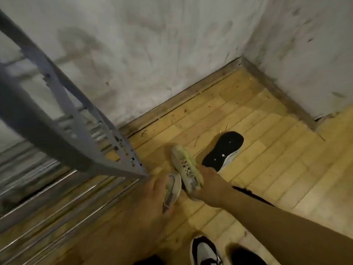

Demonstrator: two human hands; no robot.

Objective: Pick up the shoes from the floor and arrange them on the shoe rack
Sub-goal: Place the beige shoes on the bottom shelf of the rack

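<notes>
Two pale sneakers are up off the floor, one per hand: the left hand (152, 190) has its grip closed on the smaller sneaker (172, 188), the right hand (208, 186) on the yellowish sneaker (186, 166), its long axis pointing toward the wall. A grey shoe rack (80, 131) stands just left, nearer the left hand. One overturned black-soled shoe (223, 150) lies on the floor beyond.

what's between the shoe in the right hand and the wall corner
In the head view, an overturned shoe lies black sole up on the wooden floor, between the pale shoe in the right hand and the corner.
</notes>
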